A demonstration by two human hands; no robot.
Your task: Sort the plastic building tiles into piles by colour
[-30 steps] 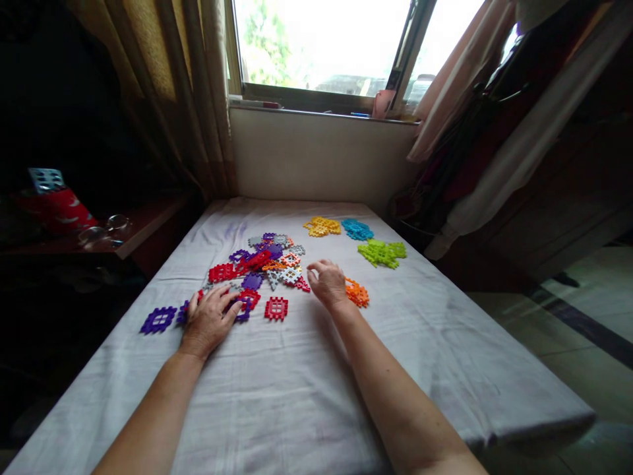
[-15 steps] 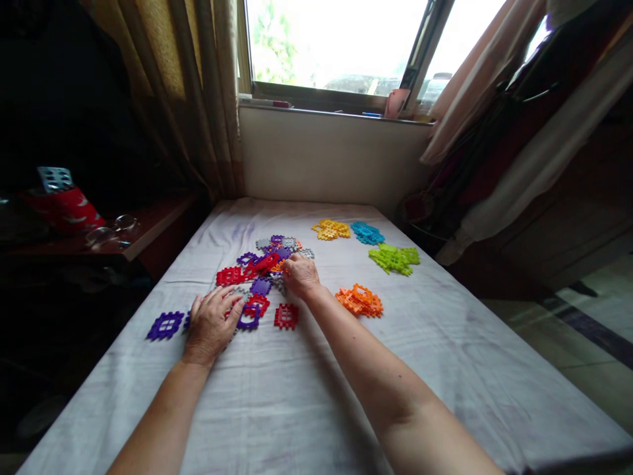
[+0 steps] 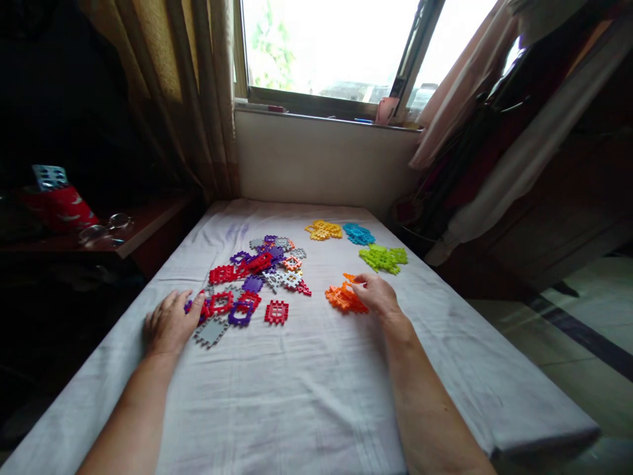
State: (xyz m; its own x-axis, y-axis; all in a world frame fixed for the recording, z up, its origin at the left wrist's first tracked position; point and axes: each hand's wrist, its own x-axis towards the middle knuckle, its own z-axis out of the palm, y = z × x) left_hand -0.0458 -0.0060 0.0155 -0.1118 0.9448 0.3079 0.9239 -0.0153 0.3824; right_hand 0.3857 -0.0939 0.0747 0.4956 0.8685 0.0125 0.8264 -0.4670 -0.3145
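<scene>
My right hand point(image 3: 378, 296) pinches an orange interlocking plastic tile point(image 3: 349, 278) just above the pile of orange tiles point(image 3: 341, 300). My left hand point(image 3: 171, 321) lies open on the cloth, fingers stretched out, its thumb against red and purple tiles point(image 3: 202, 309). What is under the palm is hidden. Beside that hand are a grey tile point(image 3: 212, 331), a purple frame tile point(image 3: 241, 314) and a red window tile point(image 3: 277, 312). Further off spreads a mixed heap of red, purple and grey tiles point(image 3: 253, 284), with one pale orange tile point(image 3: 292, 263).
Piles of yellow tiles point(image 3: 324, 229), blue tiles point(image 3: 359, 233) and lime green tiles point(image 3: 383, 258) lie toward the back right of the cloth-covered table point(image 3: 297, 402). A side desk on the left bears glasses point(image 3: 106, 229) and a red container point(image 3: 62, 208).
My right hand has moved right from the mixed heap to the orange pile, with an orange tile in its fingers. My left hand has slid left, over where the purple window tile lay.
</scene>
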